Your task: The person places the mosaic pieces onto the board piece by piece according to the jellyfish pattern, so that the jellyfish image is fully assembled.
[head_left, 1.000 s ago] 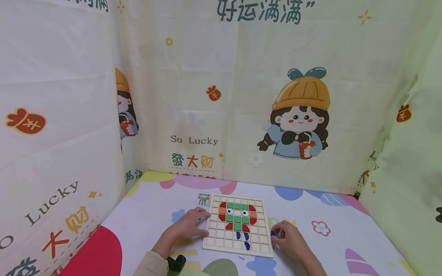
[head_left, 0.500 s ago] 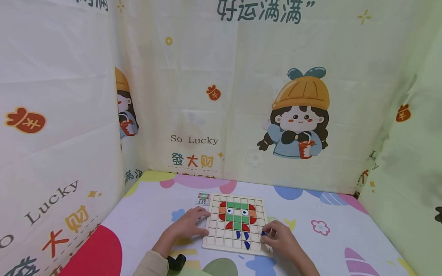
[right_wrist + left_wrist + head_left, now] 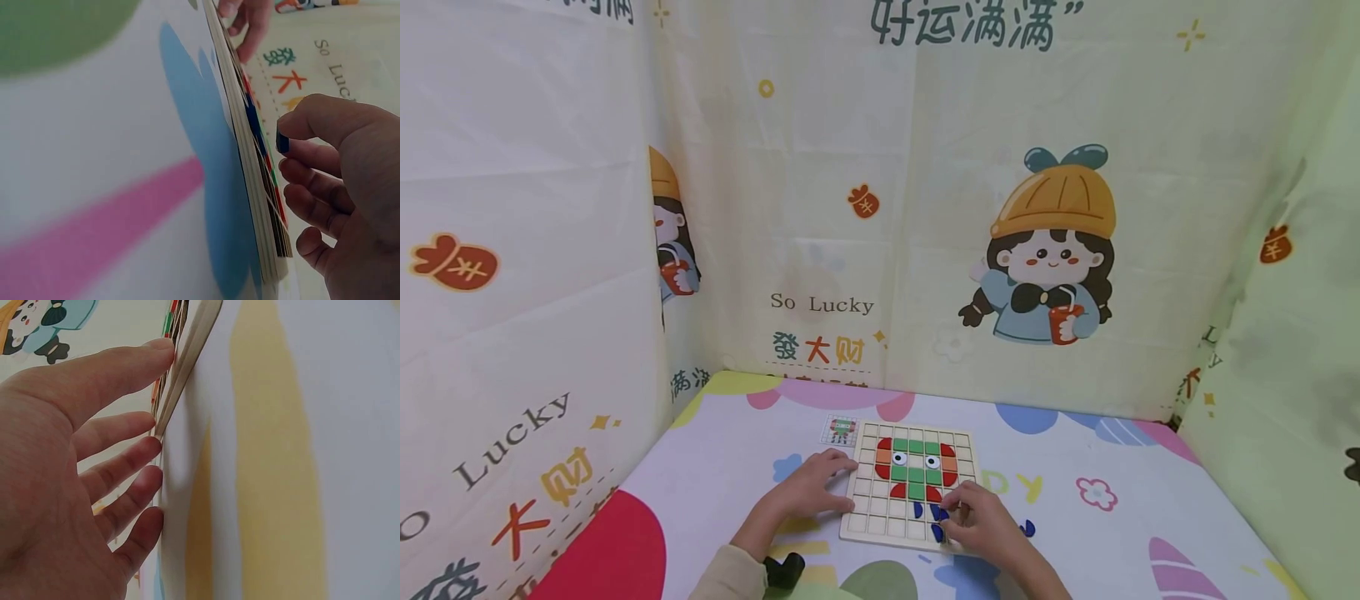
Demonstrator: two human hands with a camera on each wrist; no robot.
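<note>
A wooden grid board (image 3: 880, 527) lies on the table, bearing red, orange and green tiles, two eye tiles and several dark blue pieces (image 3: 917, 510). My left hand (image 3: 811, 487) rests at the board's left side; in the left wrist view its thumb (image 3: 159, 353) touches the wooden edge and the fingers are spread. Over the lower right part of the board, my right hand (image 3: 985, 525) pinches a small blue piece (image 3: 282, 142) between thumb and forefinger. In the right wrist view the piece is held just above the board's surface.
A small pattern card (image 3: 839, 430) lies by the board's far left corner. Another blue piece (image 3: 1028, 527) sits on the table to the right of my right hand. A black object (image 3: 784, 572) is near my left sleeve. Printed cloth walls (image 3: 820, 250) surround the table.
My right hand has moved left from beside the board to over its blue pieces, carrying the blue piece. A blue piece on the table has come into view behind it. My left hand stays put.
</note>
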